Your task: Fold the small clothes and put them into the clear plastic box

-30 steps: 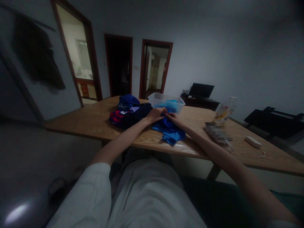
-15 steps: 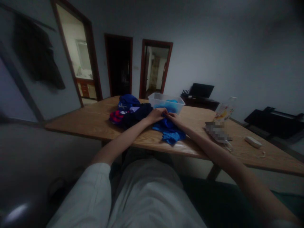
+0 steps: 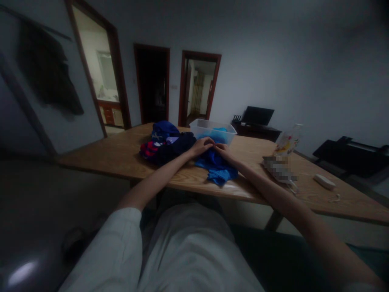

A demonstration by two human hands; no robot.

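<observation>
A blue garment [image 3: 216, 164] with a lighter blue end lies crumpled on the wooden table, near its front edge. My left hand [image 3: 203, 147] grips its upper part, fingers bent and pressed together. Close against it, my right hand [image 3: 224, 150] pinches the same cloth, and the two sets of fingertips almost meet. Exactly which part of the garment they hold is too small to make out. Just behind the hands stands a clear plastic box [image 3: 199, 126] with light blue cloth [image 3: 219, 133] inside. Left of my hands is a pile of dark clothes [image 3: 178, 147].
The pile includes a blue item [image 3: 165, 129] and a red-striped one [image 3: 148, 151]. On the right of the table [image 3: 106, 156] are a bottle [image 3: 288, 142], a blurred-out packet [image 3: 276, 168] and a white case [image 3: 324, 181]. A screen [image 3: 258, 115] stands by the far wall.
My fingers have shifted very slightly on the blue garment. The garment, box and clothes pile keep their places.
</observation>
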